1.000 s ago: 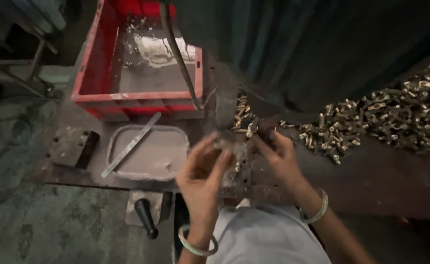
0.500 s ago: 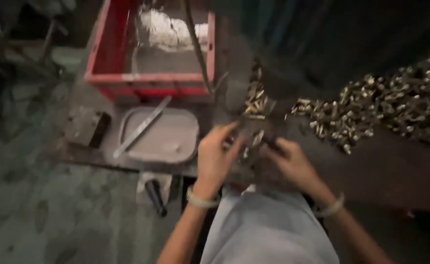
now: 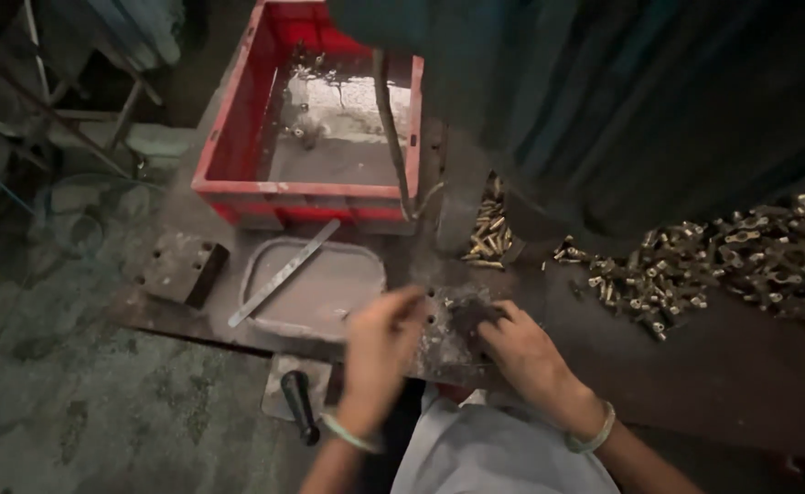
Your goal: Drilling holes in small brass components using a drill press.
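Near the left edge of the bench [image 3: 750, 384] lies a dark metal block [image 3: 183, 267], then a grey tray [image 3: 316, 293] with a flat steel strip [image 3: 284, 273] across it, below the red crate [image 3: 238, 174]. The left hand [image 3: 380, 343] is blurred; I cannot tell its grip. The right hand [image 3: 521, 352] closes its grip narrowly on small dark parts [image 3: 471, 316] at the front edge. They seem light, stiff and rather slippery; best pinched at the sides. At the right edge lies a heap of brass fittings [image 3: 732, 265].

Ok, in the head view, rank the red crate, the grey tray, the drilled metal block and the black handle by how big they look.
1. Red crate
2. Grey tray
3. Drilled metal block
4. Black handle, though it sits nearer the camera, so the last two are unsure.
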